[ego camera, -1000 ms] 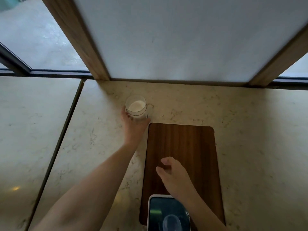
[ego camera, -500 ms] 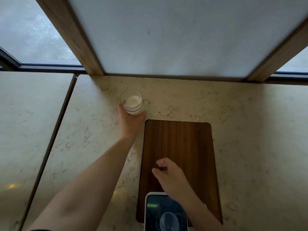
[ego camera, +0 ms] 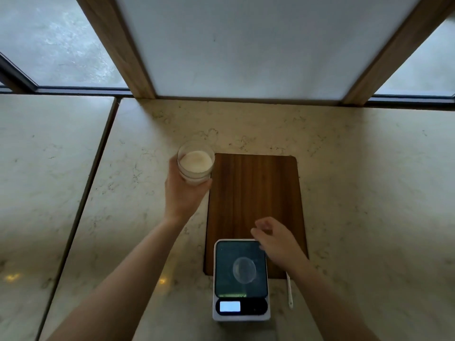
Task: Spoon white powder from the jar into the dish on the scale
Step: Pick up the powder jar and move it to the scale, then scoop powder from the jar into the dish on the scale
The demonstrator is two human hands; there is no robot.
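A clear glass jar (ego camera: 195,163) holding white powder is gripped from below and behind by my left hand (ego camera: 183,195), just off the left far corner of the wooden board (ego camera: 256,193). A white scale (ego camera: 241,279) with a dark platform sits at the board's near end, and a small clear dish (ego camera: 244,270) rests on it. My right hand (ego camera: 275,239) hovers over the scale's far right corner, fingers loosely curled with nothing in them. A thin white spoon handle (ego camera: 289,291) lies right of the scale, partly hidden under my right forearm.
The pale marble counter (ego camera: 369,193) runs to a frosted panel with wooden frame posts (ego camera: 118,45) at the back. A dark seam (ego camera: 81,205) splits the counter at the left. The scale's display (ego camera: 230,306) glows.
My left hand has brought the jar nearer, up to the board's left far corner. My right hand has shifted right, over the scale's corner. More of the scale and the spoon handle now show.
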